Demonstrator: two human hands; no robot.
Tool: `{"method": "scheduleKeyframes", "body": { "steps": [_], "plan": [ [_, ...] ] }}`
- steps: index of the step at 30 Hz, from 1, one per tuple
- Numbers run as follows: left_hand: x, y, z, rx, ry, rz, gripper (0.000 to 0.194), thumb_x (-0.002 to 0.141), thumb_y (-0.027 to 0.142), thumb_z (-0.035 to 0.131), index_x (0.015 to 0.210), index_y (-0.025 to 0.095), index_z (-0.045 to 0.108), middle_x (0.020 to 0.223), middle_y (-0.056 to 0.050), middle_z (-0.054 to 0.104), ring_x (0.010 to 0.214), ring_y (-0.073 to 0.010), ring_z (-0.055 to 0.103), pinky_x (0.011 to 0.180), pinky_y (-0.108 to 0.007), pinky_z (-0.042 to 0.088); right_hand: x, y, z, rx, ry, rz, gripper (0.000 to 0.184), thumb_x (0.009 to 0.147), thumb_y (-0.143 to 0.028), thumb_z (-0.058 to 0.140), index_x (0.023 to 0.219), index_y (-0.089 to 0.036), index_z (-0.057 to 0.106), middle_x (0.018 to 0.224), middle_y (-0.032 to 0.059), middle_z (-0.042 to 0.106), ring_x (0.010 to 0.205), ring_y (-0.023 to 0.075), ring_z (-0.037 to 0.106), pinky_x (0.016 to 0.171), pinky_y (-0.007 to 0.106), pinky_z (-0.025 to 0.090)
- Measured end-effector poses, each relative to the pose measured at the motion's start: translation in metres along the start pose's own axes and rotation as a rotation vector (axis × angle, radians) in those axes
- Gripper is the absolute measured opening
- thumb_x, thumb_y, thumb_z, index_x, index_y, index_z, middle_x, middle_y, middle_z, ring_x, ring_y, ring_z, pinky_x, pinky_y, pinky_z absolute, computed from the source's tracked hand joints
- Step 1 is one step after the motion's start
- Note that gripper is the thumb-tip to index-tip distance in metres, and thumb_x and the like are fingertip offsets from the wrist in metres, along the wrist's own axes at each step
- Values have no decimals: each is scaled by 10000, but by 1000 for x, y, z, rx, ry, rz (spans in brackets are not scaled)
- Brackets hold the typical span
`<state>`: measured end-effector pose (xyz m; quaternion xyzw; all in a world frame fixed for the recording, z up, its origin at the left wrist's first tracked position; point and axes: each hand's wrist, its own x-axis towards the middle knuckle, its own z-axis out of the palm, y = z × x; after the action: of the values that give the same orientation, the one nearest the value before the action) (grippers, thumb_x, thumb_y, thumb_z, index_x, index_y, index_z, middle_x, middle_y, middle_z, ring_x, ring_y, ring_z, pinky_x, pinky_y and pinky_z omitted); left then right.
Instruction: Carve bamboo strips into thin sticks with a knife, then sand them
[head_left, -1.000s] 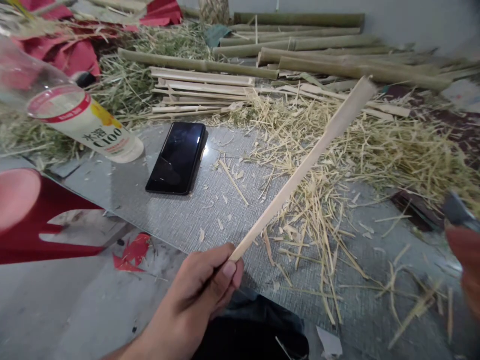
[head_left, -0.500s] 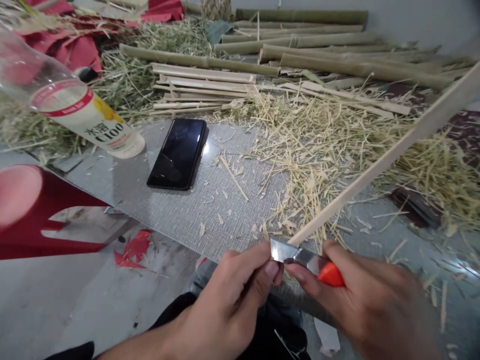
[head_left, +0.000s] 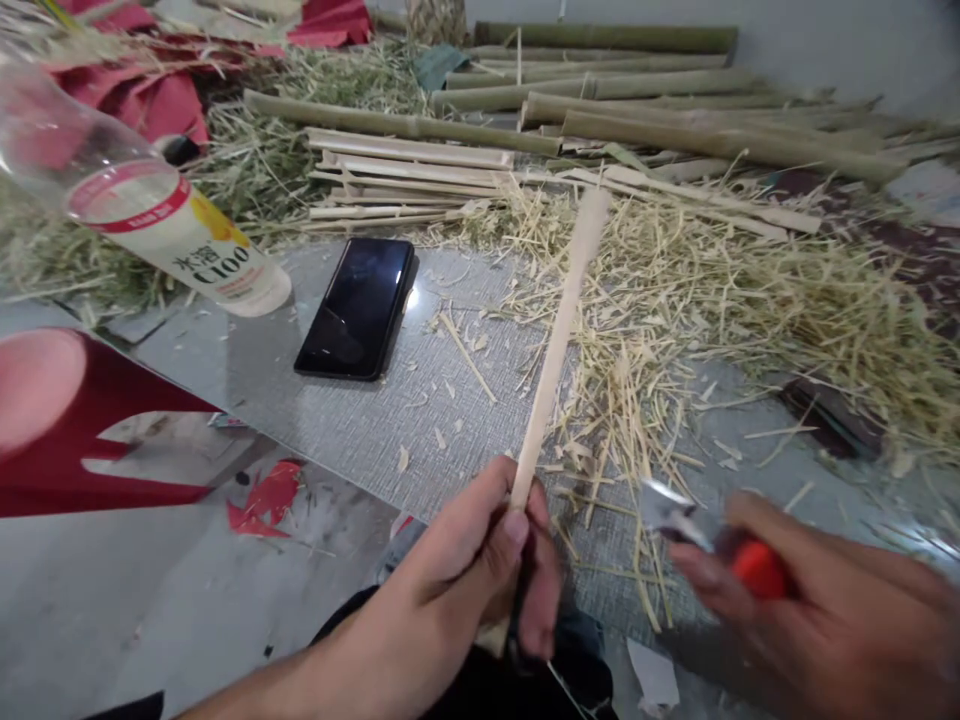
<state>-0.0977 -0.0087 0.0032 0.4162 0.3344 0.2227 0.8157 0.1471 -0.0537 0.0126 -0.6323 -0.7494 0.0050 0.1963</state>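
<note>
My left hand (head_left: 487, 560) is closed round the lower part of a pale bamboo strip (head_left: 559, 345). The strip points up and away over the table, and its far end is a wider, flat head. Off to the right, my right hand (head_left: 810, 600) grips a utility knife (head_left: 757, 565) with an orange-red part on its handle. Its metal blade points left, apart from the strip, and is blurred by motion. Bamboo shavings (head_left: 630, 400) lie on the table just beyond both hands.
A black phone (head_left: 356, 308) lies on the grey table (head_left: 360, 430), with a plastic bottle (head_left: 180, 225) to its left. Bamboo poles (head_left: 720, 135) and split strips (head_left: 412, 165) lie at the back. Red material (head_left: 97, 420) hangs beside the table's left edge.
The knife has moved right, away from the left hand and the strip. The strip has swung from leaning far right to nearly upright in view, its far end now showing.
</note>
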Motion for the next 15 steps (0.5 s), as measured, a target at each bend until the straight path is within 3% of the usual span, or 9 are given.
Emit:
{"method": "scheduleKeyframes", "body": {
  "steps": [2,7,10,15],
  "plan": [
    [7,1,4,5,-14,50,181,1072,336,349,1035,198,460,821,19,553,684,-62,507,656,-177,427,4,-10,7,24,-19,-68,500,957,-608,472,638,-222,461,462,-66,431,369,67,389,415,244,290],
    [15,-2,7,157,68,122,261,1064,325,379,887,175,500,678,57,427,586,-53,354,511,-152,294,13,-25,19,21,29,-97,511,954,-637,447,641,-233,446,460,-65,433,355,93,416,413,279,280],
    [13,-5,8,333,113,180,321,1068,302,348,803,178,481,653,57,433,569,-52,360,521,-155,304,20,-31,20,-29,36,-113,539,963,-637,423,609,-232,448,429,-63,385,332,100,385,398,287,263],
    [9,-9,12,533,150,278,259,1044,203,361,803,196,457,655,55,472,542,-57,382,507,-160,309,27,-38,19,-81,15,-124,558,977,-646,368,651,-222,525,457,-51,447,356,110,422,410,293,256]
  ]
}}
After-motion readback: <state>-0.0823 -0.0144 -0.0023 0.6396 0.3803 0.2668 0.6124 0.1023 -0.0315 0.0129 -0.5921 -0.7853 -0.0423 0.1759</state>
